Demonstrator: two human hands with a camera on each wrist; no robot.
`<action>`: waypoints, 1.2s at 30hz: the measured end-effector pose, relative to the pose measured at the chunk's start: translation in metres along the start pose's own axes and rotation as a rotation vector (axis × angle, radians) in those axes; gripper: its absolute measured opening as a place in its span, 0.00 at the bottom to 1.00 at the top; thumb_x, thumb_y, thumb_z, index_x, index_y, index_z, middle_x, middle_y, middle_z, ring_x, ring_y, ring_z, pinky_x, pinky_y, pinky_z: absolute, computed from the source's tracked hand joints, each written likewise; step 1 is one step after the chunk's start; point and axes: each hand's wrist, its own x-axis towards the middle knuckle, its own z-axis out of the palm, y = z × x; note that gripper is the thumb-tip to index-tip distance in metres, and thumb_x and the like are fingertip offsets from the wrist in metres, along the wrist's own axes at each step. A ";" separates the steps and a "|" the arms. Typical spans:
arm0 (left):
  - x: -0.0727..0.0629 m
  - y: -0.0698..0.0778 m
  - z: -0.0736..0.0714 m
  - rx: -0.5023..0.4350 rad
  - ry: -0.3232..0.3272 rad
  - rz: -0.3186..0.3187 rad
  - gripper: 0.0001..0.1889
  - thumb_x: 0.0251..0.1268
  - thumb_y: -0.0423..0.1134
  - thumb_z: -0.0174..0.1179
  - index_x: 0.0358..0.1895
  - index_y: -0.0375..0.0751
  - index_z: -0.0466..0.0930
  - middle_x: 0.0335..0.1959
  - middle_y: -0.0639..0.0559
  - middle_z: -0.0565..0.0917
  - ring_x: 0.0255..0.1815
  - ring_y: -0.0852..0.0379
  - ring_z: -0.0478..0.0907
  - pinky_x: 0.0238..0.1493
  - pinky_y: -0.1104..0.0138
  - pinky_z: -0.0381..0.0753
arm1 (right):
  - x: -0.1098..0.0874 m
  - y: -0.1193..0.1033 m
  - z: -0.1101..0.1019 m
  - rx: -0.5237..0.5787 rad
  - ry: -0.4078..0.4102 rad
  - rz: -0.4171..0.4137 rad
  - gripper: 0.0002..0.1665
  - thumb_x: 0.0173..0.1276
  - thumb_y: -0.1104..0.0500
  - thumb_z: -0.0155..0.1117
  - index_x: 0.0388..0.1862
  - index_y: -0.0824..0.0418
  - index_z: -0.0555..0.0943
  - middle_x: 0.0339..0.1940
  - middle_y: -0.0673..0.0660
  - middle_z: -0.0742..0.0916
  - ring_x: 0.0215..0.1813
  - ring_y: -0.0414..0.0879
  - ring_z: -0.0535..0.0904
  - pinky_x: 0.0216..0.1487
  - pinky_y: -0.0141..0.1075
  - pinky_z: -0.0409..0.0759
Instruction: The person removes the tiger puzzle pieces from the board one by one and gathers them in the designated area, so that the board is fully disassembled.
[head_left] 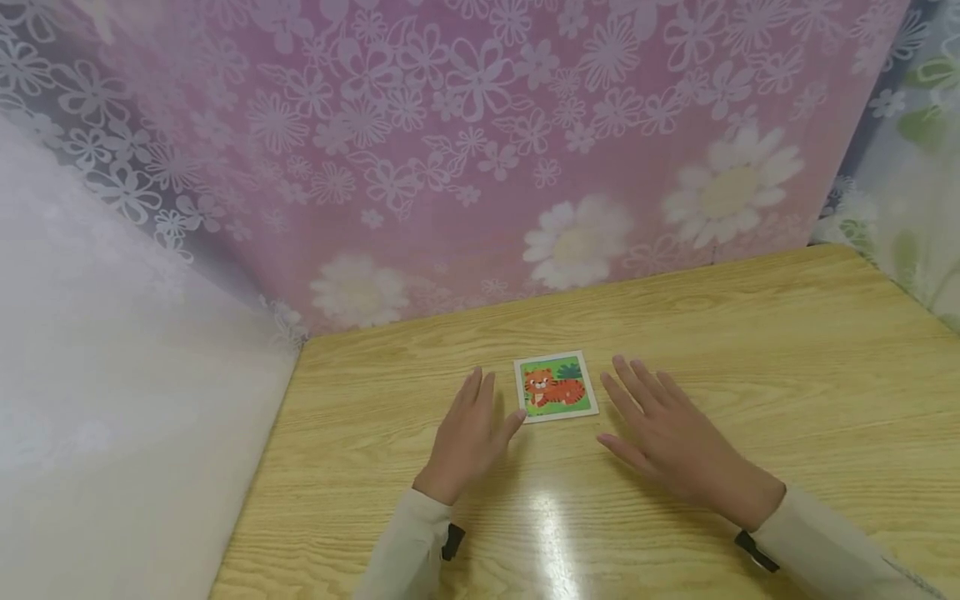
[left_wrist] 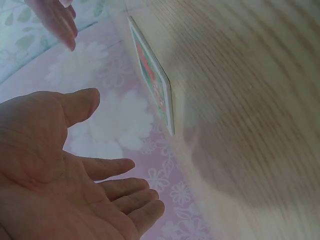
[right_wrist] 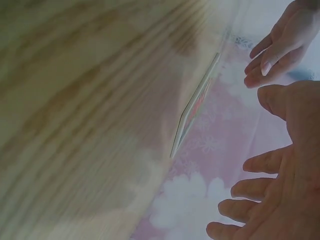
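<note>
- A square, white-bordered card, printed with an orange striped tiger on green, lies flat between the hands on the yellow-brown wood-grain surface.
- The bare left hand has a wide grip: fingers extended, thumb apart, its tip near the card's near-left corner.
- The bare right hand also has a wide grip, fingers straight and slightly spread; wood shows between it and the card.
- Wood runs beyond the card to the far edge, by a pink, white-flowered cloth; more room stretches rightward than leftward.
</note>
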 end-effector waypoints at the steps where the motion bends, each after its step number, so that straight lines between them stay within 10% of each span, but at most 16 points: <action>1: 0.003 -0.001 0.000 -0.010 -0.009 -0.012 0.39 0.78 0.56 0.53 0.78 0.29 0.56 0.80 0.32 0.52 0.80 0.37 0.50 0.75 0.46 0.58 | 0.002 -0.001 0.000 0.001 -0.008 -0.009 0.43 0.77 0.41 0.57 0.76 0.71 0.63 0.77 0.72 0.64 0.76 0.69 0.60 0.69 0.65 0.62; 36: 0.076 0.000 0.024 -0.141 -0.012 -0.157 0.30 0.69 0.44 0.68 0.68 0.31 0.73 0.65 0.38 0.73 0.64 0.41 0.71 0.63 0.51 0.75 | 0.070 0.012 0.030 0.292 -0.314 0.017 0.41 0.71 0.49 0.69 0.72 0.74 0.68 0.75 0.74 0.66 0.75 0.73 0.59 0.71 0.61 0.64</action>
